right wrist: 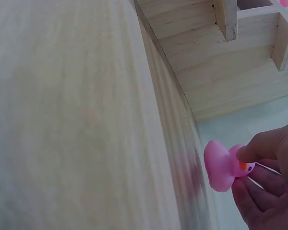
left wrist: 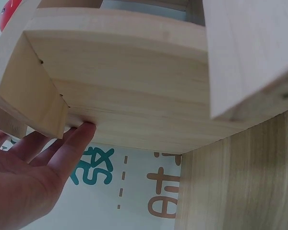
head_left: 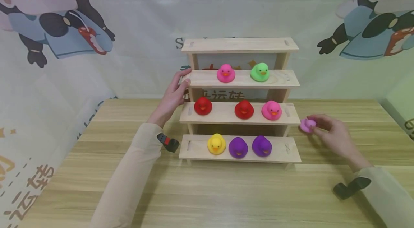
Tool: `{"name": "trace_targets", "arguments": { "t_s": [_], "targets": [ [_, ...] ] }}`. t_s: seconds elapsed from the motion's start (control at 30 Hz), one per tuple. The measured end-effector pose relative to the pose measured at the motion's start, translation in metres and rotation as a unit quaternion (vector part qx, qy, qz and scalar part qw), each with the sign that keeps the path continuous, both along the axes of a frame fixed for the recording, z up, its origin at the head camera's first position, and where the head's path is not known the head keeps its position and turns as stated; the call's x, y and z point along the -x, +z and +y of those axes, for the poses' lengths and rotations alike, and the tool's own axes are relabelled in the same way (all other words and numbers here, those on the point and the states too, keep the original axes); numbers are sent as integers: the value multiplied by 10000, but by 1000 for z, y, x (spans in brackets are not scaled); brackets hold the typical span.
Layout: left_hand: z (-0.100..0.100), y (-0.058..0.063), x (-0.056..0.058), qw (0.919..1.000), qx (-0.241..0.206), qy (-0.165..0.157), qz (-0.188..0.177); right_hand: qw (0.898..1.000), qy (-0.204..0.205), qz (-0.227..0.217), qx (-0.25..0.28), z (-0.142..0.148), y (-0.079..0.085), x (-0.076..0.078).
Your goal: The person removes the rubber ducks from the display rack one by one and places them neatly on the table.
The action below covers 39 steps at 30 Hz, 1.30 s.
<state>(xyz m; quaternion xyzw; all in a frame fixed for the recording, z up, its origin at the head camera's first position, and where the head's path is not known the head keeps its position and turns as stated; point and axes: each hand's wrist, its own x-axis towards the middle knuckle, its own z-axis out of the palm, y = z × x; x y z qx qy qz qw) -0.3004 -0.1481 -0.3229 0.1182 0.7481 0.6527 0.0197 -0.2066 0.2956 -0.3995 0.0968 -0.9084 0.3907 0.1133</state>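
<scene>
A stepped wooden shelf stand (head_left: 239,81) with rubber ducks on its tiers stands in the middle of the head view. My left hand (head_left: 176,89) grips the left end of its second tier from the top; in the left wrist view, the fingers (left wrist: 72,148) reach around the wooden upright. To the right of the stand, my right hand (head_left: 334,136) pinches a light pink rubber duck (head_left: 307,125) between thumb and fingers. In the right wrist view this duck (right wrist: 221,165) is tilted sideways, its orange beak partly covered by a finger.
On the second tier sit a pink duck (head_left: 226,73) and a green duck (head_left: 260,72). Below are two red ducks (head_left: 244,110) and a pink one (head_left: 271,110). The lowest tier bears a yellow duck (head_left: 216,144) and two purple ducks (head_left: 238,147). A printed cloth (head_left: 145,23) hangs behind the table (head_left: 226,195).
</scene>
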Motion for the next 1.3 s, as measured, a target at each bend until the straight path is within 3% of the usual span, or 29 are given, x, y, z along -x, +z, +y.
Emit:
{"name": "trace_targets", "arguments": {
  "t_s": [0.57, 1.03, 1.3],
  "targets": [
    [-1, 1, -1, 10000, -5, 18, 7, 9988, -14, -478, 116, -4, 0, 4],
    [-4, -2, 3, 9999, -9, -113, 5, 9993, 76, -370, 85, -2, 3, 3],
    [-3, -1, 3, 9999, 75, -61, 43, 9993, -181, -168, 275, -5, 11, 2]
  ]
}}
